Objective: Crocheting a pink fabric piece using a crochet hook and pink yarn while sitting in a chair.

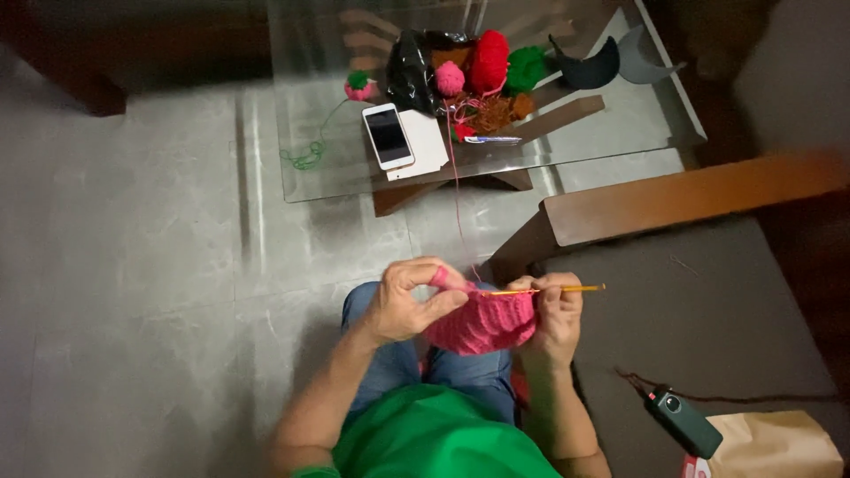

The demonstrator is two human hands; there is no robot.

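**Pink crochet piece held over the lap, yarn trailing to a glass table**

Left hand (pixel 403 301) curled, thumb and fingers pinching the upper left edge of a pink crochet piece (pixel 485 320). Right hand (pixel 553 312) closed around the other edge and gripping a yellow crochet hook (pixel 567 289), shaft pointing toward 3 o'clock. Crochet piece stretched between both hands, above blue-jeaned knees (pixel 390 363), with a green shirt (pixel 438 438) at 6 o'clock.

Underfoot, pale grey floor tiles (pixel 133 265), glossy and streaked with reflections; dim room, dark furniture at the upper left corner. From the work, a thin pink strand (pixel 456 190) rising toward 12 o'clock to a glass-topped coffee table (pixel 310 181) on a wooden base.

On the glass: a black plastic bag (pixel 412 71), contents hidden; beside it a small pink yarn ball (pixel 449 78), a red yarn ball (pixel 488 60), a green yarn ball (pixel 529 66) and a brownish tangle of yarn (pixel 491 113). At 9 o'clock of the bag, a small pink and green ball (pixel 359 85) with loose green thread (pixel 305 158) trailing off. White-framed phone (pixel 388 135) lying on a white card (pixel 427 142). Two dark curved pieces (pixel 602 60) at the table's far right.

At 3 o'clock of the hands, a wooden armrest (pixel 691 196) and a grey seat cushion (pixel 699 310). At 4 o'clock on the cushion, a dark green handheld device (pixel 683 423) with a cord, touching a brown paper bag (pixel 775 447), contents not visible.
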